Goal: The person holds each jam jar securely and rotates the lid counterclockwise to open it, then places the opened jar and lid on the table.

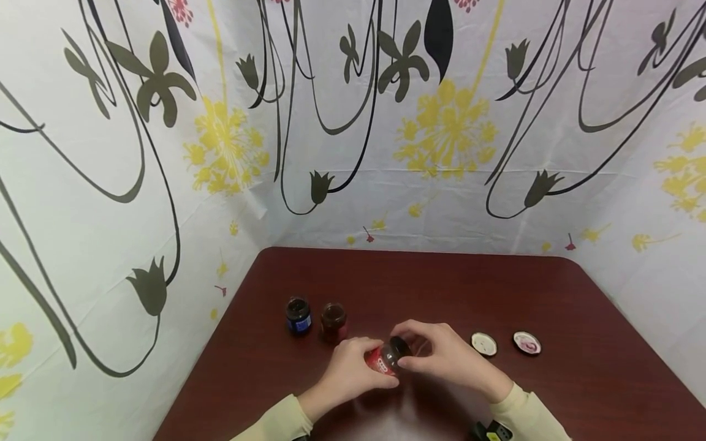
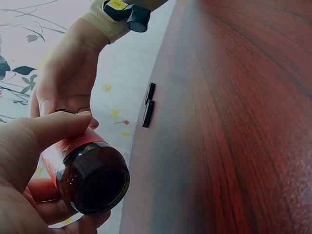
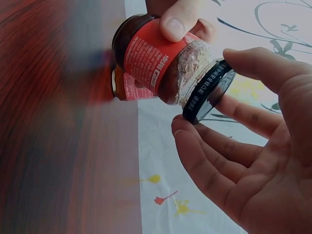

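Observation:
A glass jar with a red label (image 1: 380, 361) is held tilted over the table's near part. My left hand (image 1: 350, 370) grips it round the body, thumb along one side; its dark base (image 2: 100, 190) faces the left wrist camera. The black lid (image 3: 208, 92) sits at the jar's mouth. With thumb and fingertips my right hand (image 1: 444, 355) pinches this lid by its rim. Beneath the lid, pale residue coats the inside of the glass neck (image 3: 195, 63).
Left of the hands stand a blue-labelled jar (image 1: 298, 317) and a second red-labelled jar (image 1: 334, 323), both without lids. Two lids, one whitish inside (image 1: 483, 345) and one with reddish stains (image 1: 527, 343), lie upturned on the dark red table (image 1: 419, 282). Patterned cloth (image 1: 353, 208) hangs around it.

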A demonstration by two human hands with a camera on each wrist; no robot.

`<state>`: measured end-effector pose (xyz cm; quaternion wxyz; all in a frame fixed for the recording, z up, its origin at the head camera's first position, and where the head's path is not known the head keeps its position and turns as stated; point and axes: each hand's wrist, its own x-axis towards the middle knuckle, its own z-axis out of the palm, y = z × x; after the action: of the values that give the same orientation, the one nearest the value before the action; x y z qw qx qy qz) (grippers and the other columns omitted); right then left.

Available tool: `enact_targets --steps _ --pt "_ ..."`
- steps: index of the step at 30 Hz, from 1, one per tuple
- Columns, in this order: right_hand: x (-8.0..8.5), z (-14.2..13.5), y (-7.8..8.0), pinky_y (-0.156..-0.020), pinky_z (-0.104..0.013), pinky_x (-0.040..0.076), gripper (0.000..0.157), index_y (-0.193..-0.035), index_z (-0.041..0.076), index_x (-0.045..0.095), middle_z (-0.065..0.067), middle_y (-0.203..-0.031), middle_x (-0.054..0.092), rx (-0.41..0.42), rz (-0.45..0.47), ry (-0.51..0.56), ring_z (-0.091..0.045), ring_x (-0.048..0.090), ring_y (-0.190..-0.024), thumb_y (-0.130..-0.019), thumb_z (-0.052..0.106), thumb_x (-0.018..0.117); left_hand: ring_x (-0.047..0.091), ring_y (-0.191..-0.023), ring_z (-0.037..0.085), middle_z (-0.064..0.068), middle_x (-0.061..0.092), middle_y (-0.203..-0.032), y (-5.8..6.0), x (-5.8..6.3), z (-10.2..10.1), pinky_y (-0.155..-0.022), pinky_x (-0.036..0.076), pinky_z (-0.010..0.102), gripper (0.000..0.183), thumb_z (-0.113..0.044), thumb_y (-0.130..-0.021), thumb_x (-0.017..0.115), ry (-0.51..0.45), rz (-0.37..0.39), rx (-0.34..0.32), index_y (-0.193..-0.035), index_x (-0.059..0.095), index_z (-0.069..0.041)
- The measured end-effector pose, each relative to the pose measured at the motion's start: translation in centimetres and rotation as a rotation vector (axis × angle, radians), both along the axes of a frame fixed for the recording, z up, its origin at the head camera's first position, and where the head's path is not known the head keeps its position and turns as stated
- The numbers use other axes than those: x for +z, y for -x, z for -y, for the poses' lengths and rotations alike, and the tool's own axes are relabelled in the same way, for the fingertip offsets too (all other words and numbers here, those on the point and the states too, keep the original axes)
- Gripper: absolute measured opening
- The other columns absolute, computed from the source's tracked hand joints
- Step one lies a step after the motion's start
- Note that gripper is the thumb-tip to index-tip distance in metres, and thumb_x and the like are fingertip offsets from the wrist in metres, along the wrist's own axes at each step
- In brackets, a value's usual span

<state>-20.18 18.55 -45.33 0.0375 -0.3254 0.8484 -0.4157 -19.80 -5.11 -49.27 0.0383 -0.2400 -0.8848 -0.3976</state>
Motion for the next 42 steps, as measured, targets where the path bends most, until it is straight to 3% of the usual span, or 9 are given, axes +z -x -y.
enact_targets --steps 9,19,26,30,36,42 --pt "0.0 0.1 -0.2 -0.072 -0.032 0.058 0.042 -0.125 0.022 0.064 0.005 -0.103 0.070 0.037 0.037 0.038 -0.020 0.068 -0.092 -0.087 0.025 0.081 0.061 -0.082 0.001 -0.012 0.070 -0.098 -0.3 -0.1 0.5 -0.069 0.050 0.024 0.060 -0.046 -0.064 0.093 -0.038 0.086 -0.017 -0.112 0.076 -0.016" --pt "-0.3 0.0 -0.6 -0.076 -0.034 0.058 0.044 -0.124 0.019 0.059 -0.002 -0.111 0.067 0.025 0.044 0.133 -0.022 0.070 -0.095 -0.086 0.017 0.082 0.063 -0.075 0.003 -0.020 0.068 -0.086 -0.4 -0.5 1.0 -0.064 0.051 0.024 0.048 -0.038 -0.066 0.094 -0.132 0.170 -0.017 -0.108 0.076 -0.025" --pt "-0.9 -0.4 -0.6 -0.078 -0.034 0.058 0.047 -0.122 0.024 0.057 -0.005 -0.113 0.066 -0.001 0.042 0.160 -0.022 0.069 -0.098 -0.085 0.009 0.081 0.064 -0.078 0.005 -0.015 0.070 -0.092 -0.7 -0.7 1.5 -0.067 0.051 0.025 0.056 -0.038 -0.065 0.094 -0.138 0.166 0.023 -0.113 0.075 -0.017" --pt "-1.5 -0.9 -0.4 -0.078 -0.034 0.058 0.050 -0.125 0.026 0.057 0.001 -0.117 0.064 -0.024 0.020 0.135 -0.020 0.068 -0.099 -0.085 0.012 0.082 0.064 -0.080 0.006 -0.013 0.071 -0.093 -0.8 -0.7 1.9 -0.068 0.051 0.026 0.057 -0.036 -0.064 0.094 -0.141 0.157 0.043 -0.113 0.075 -0.016" --pt "-2.2 -1.6 -0.3 -0.076 -0.033 0.058 0.045 -0.124 0.027 0.060 0.006 -0.117 0.064 -0.022 -0.031 0.095 -0.019 0.069 -0.097 -0.086 0.017 0.082 0.066 -0.096 0.012 -0.005 0.073 -0.107 -0.6 -1.3 2.7 -0.079 0.053 0.034 0.067 -0.041 -0.064 0.093 -0.088 0.155 0.097 -0.120 0.072 -0.010" --pt "-2.7 -2.4 -0.2 -0.076 -0.033 0.058 0.043 -0.121 0.027 0.060 0.000 -0.115 0.066 -0.045 -0.028 0.059 -0.020 0.070 -0.097 -0.085 0.022 0.083 0.065 -0.091 0.009 -0.011 0.072 -0.100 -0.4 -1.7 3.5 -0.078 0.052 0.032 0.061 -0.035 -0.064 0.093 -0.096 0.144 0.121 -0.118 0.074 -0.014"
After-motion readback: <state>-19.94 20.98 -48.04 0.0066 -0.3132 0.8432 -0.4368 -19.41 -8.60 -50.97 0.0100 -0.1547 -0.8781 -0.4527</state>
